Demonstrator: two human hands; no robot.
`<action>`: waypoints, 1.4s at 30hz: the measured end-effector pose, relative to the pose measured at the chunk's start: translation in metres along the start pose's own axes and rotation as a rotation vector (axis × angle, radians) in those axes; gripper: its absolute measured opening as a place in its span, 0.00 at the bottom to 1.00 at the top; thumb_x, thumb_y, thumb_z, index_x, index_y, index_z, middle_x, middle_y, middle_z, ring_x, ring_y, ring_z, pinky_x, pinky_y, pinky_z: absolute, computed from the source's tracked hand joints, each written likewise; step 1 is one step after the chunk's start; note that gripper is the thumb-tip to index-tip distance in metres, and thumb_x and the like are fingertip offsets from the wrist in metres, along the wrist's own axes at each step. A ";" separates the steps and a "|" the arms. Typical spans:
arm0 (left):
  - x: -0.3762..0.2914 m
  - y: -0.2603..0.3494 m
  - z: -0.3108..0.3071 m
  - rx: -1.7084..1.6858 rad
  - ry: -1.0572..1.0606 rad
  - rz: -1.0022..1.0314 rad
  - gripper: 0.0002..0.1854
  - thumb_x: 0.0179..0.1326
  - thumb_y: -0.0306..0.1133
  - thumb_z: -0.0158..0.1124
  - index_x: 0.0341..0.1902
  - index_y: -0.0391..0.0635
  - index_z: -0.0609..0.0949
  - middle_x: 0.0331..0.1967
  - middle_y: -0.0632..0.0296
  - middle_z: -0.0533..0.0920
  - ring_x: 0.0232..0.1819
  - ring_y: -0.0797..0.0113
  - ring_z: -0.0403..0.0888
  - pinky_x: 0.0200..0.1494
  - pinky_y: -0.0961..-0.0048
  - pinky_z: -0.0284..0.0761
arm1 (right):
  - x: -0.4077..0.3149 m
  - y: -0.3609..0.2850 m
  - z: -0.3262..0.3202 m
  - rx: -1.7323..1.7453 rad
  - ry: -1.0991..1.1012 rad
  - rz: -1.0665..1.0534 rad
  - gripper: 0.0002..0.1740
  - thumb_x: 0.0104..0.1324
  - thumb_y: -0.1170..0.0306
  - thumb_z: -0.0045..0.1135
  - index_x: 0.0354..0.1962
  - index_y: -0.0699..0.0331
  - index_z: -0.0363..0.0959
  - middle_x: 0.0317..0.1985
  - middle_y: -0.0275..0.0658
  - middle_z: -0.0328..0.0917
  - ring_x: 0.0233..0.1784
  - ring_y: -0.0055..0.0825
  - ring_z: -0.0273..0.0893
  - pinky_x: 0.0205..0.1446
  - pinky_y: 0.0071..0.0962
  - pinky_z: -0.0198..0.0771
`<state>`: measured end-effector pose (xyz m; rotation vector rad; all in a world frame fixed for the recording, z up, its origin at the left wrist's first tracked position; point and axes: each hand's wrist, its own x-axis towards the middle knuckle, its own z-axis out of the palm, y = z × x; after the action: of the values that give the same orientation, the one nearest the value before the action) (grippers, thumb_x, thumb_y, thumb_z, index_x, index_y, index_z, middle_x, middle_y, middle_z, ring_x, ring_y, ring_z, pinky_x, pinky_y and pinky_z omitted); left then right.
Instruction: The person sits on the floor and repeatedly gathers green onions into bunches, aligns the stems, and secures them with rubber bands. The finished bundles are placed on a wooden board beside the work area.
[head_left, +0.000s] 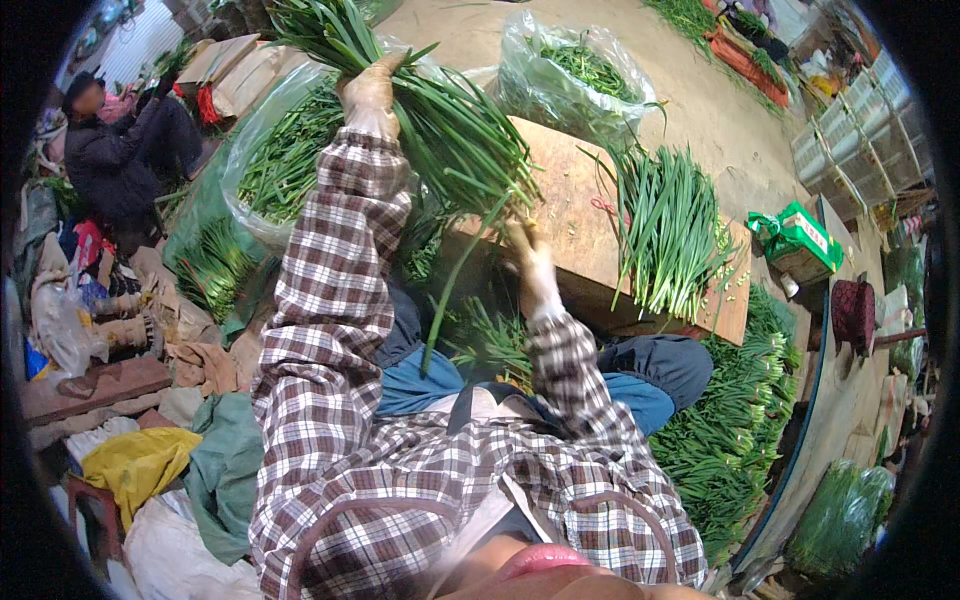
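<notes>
A large bundle of long green garlic chives (457, 127) is gripped in my left hand (371, 90), held up and slanting down to the right. At its pale root end is my right hand (531, 259), slightly blurred, its fingers touching the stalk ends; whether they are closed on any is unclear. One long leaf (457, 292) hangs below the bundle. Beyond my right hand stands a wooden board (562, 180), with a red tie (602, 204) and a pile of aligned chives (667, 225) lying on it. Small cut bits are scattered on the board.
Open plastic bags of greens stand at the left (289, 157) and top (577, 71). Rows of bundled chives (735, 435) lie at the right, near a green-wrapped box (802, 244). Cloths and sacks (225, 465) cover the left side. Another person (112, 150) sits at the upper left.
</notes>
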<state>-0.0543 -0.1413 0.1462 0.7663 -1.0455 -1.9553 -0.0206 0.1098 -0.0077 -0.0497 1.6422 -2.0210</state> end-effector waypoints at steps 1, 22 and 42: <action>-0.002 -0.003 0.003 -0.015 0.035 0.062 0.31 0.41 0.24 0.75 0.53 0.35 0.73 0.48 0.53 0.78 0.46 0.61 0.76 0.46 0.64 0.77 | 0.005 0.001 0.018 0.013 0.028 -0.037 0.26 0.63 0.63 0.57 0.57 0.62 0.65 0.52 0.39 0.71 0.48 0.30 0.73 0.49 0.32 0.69; 0.098 0.061 -0.005 0.586 -0.445 0.156 0.18 0.61 0.33 0.59 0.51 0.34 0.74 0.46 0.51 0.78 0.42 0.59 0.77 0.44 0.69 0.76 | 0.078 0.015 -0.063 -0.530 -0.230 -0.460 0.44 0.62 0.53 0.57 0.67 0.63 0.46 0.69 0.48 0.50 0.73 0.36 0.48 0.73 0.41 0.45; 0.045 0.013 -0.097 -0.482 -0.577 0.186 0.07 0.51 0.28 0.64 0.30 0.36 0.80 0.30 0.52 0.81 0.36 0.54 0.80 0.48 0.56 0.78 | -0.082 0.034 -0.118 0.196 0.013 -0.129 0.14 0.67 0.65 0.54 0.47 0.63 0.73 0.26 0.30 0.76 0.17 0.09 0.62 0.18 0.09 0.57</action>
<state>0.0030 -0.2228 0.1043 -0.1675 -0.8567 -2.1864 0.0212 0.2459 -0.0455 -0.0739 1.4734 -2.2750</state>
